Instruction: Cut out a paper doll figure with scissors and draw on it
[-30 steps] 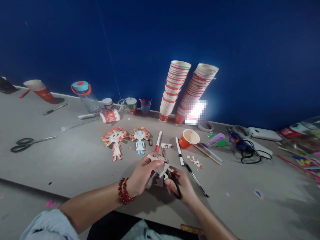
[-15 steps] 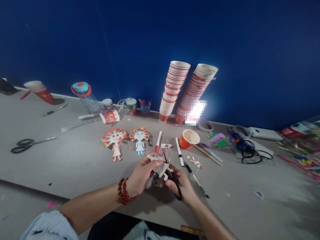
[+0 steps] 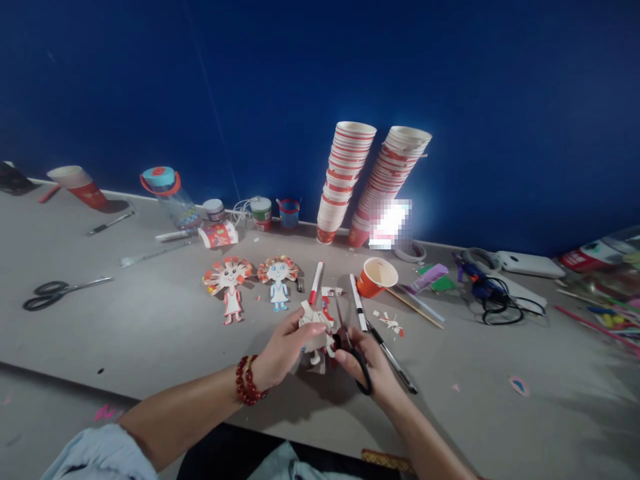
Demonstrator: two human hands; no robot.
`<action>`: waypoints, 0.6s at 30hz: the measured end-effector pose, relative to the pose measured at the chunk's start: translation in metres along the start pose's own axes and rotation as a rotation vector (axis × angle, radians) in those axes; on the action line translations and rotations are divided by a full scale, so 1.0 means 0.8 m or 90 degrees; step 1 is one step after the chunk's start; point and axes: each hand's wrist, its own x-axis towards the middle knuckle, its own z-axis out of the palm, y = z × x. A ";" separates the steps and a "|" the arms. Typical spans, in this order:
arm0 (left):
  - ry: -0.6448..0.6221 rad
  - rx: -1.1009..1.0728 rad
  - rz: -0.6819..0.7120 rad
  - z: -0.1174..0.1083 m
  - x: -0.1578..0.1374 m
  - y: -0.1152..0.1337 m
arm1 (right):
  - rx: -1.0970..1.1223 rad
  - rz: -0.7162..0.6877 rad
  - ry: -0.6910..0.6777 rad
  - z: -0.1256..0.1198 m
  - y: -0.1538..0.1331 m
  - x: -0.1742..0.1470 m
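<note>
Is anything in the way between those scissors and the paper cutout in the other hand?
Nothing visible is: the right hand holds the scissors close beside the paper cutout, which the left hand grips.

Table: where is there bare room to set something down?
Bare patches: between the loose scissors and the dolls; between the black cable and the blue-centred scrap. Crowded: markers, pen and clippings near the right hand and orange cup.

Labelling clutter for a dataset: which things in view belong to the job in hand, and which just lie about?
In the job:
- cutout, in the left hand
- scissors, in the right hand
- perhaps the dolls, also paper

Apparently just lying about:
- bottle
- pail
- second scissors
</note>
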 end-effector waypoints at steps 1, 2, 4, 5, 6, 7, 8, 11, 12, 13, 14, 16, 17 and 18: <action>0.011 0.018 0.005 -0.001 0.001 0.000 | -0.006 0.003 -0.038 0.000 -0.001 0.000; 0.019 0.033 0.010 -0.002 0.002 0.000 | -0.012 0.012 -0.070 -0.001 -0.001 0.000; 0.023 0.052 0.021 -0.005 0.005 0.000 | -0.027 0.035 -0.114 -0.001 0.002 -0.002; 0.023 0.058 0.026 -0.006 0.006 -0.001 | -0.033 0.044 -0.124 -0.002 0.003 -0.003; 0.024 0.067 0.032 -0.008 0.007 -0.001 | -0.036 0.050 -0.129 -0.002 0.005 -0.004; 0.024 0.078 0.041 -0.009 0.008 -0.001 | -0.036 0.053 -0.131 -0.002 0.007 -0.005; 0.021 0.093 0.050 -0.009 0.009 -0.001 | -0.035 0.055 -0.131 -0.002 0.008 -0.005; 0.004 0.140 0.073 -0.009 0.010 0.002 | -0.043 0.058 -0.134 -0.001 0.009 -0.005; 0.001 0.154 0.078 -0.008 0.010 0.003 | -0.058 0.057 -0.130 -0.002 0.009 -0.004; 0.001 0.170 0.082 -0.008 0.010 0.004 | -0.077 0.055 -0.122 -0.002 0.009 -0.004; 0.003 0.188 0.086 -0.008 0.010 0.005 | -0.098 0.053 -0.112 -0.002 0.009 -0.003; 0.006 0.228 0.093 -0.008 0.010 0.006 | -0.136 0.052 -0.093 -0.003 0.010 -0.003; 0.004 0.247 0.099 -0.008 0.010 0.007 | -0.150 0.051 -0.085 -0.003 0.011 -0.003; -0.001 0.262 0.105 -0.009 0.010 0.007 | -0.161 0.051 -0.079 -0.003 0.012 -0.003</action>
